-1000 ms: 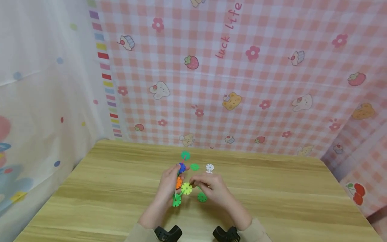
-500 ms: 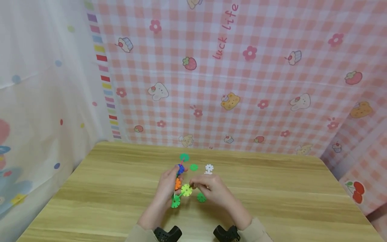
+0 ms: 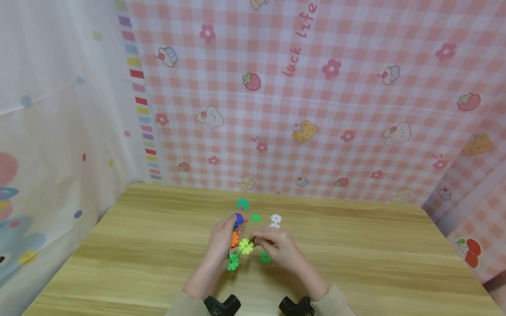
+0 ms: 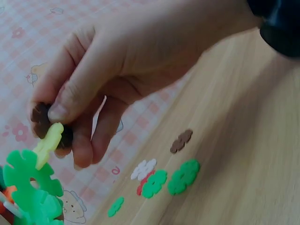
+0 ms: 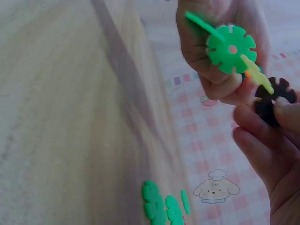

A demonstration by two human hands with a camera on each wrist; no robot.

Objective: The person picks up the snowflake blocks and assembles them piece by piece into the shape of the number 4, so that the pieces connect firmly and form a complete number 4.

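Observation:
In the head view my left hand [image 3: 220, 240] holds a joined chain of notched plastic discs, with a blue disc [image 3: 238, 219], an orange disc [image 3: 235, 239] and a green disc [image 3: 232, 262] along it. A further green disc [image 3: 243, 203] shows beyond the fingers. From the chain's near end a yellow disc [image 3: 246, 246] sticks out to the right. My right hand [image 3: 280, 245] pinches a dark brown disc [image 5: 266, 108] between thumb and fingers. The yellow disc's edge meets the brown disc in both wrist views. The left palm hides part of the chain.
Loose discs lie on the wooden table [image 3: 375, 259]: white [image 3: 276, 218], green [image 3: 256, 217], another green [image 3: 265, 257]. The left wrist view adds a brown disc [image 4: 181, 141] and a red disc [image 4: 140, 189] partly covered. A checked cloth [image 3: 356, 101] hangs behind the table.
Both hands keep nearly the same place and the same hold. The whole head view shifts slightly; the loose discs stay put.

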